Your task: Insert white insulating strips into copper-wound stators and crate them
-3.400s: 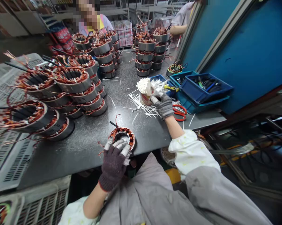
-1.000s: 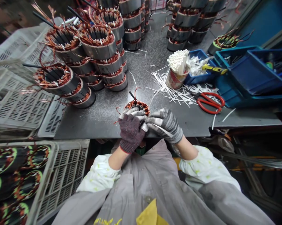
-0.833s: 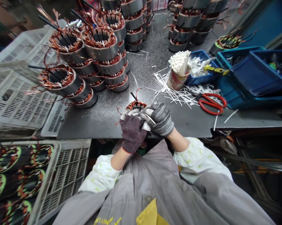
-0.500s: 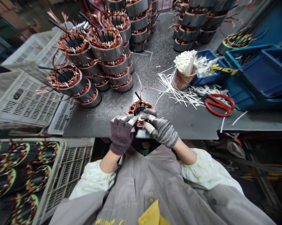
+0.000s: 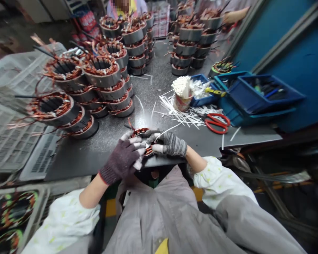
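A motor stator (image 5: pixel 141 132) with copper windings lies at the table's front edge, much of it hidden by my hands. My left hand (image 5: pixel 126 153), in a dark purple knit glove with pale fingertips, is closed around its left and near side. From the right, my right hand (image 5: pixel 171 143), in a grey knit glove, has its fingers bent at the stator's top and near side. A thin white strip (image 5: pixel 170 131) rises from between the right fingers, pointing up and right. Exactly where the fingertips meet the windings is hard to make out.
Stacked stators (image 5: pixel 102 76) stand left and at the back. To the right are a cup of white sticks (image 5: pixel 184 100), scattered white strips (image 5: pixel 185 118), red-handled scissors (image 5: pixel 217 123) and blue bins (image 5: pixel 250 97). White crates (image 5: pixel 5 141) flank the left. A person's arm (image 5: pixel 235 16) shows behind.
My view has tilted up and shifted, so the far end and a person show. My left hand has turned and reaches further over the stator's left side. My right hand stays at the stator.
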Available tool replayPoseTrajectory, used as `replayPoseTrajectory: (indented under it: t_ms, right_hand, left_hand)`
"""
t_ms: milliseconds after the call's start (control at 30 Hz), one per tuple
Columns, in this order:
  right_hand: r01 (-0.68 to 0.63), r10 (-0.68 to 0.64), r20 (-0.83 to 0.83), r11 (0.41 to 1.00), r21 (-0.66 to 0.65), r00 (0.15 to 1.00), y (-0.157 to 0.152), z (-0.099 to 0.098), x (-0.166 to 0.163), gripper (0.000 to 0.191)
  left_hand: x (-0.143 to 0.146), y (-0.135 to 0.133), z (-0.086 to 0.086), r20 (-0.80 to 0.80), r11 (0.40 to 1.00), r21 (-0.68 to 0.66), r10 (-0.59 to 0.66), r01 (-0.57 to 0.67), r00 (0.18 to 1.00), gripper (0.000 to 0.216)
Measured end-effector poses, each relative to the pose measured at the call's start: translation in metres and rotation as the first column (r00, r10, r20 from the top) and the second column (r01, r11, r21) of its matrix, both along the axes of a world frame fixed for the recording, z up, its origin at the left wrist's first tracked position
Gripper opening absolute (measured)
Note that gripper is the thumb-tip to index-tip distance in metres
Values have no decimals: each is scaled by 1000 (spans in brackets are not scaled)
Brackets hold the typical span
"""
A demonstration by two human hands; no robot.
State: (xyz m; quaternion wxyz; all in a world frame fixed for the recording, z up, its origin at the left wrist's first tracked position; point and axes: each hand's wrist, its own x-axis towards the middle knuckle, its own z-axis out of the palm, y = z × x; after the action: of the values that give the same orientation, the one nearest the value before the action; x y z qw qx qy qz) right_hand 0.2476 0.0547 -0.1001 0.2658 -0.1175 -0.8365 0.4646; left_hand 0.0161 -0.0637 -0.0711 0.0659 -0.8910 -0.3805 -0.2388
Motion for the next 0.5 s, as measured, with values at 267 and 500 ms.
replayPoseTrajectory:
  t_ms: [267,500]
  right_hand:
    - [877,-876,-173,470,-99,450,93,11,50,15]
    - [902,-889,-154,421,96,432,151,29,34,6]
  left_hand:
    - [27,-19,-31,77,947,108,295,-302,952,27]
    - [55,-29,-26,113,893,176,399,-414,910,18]
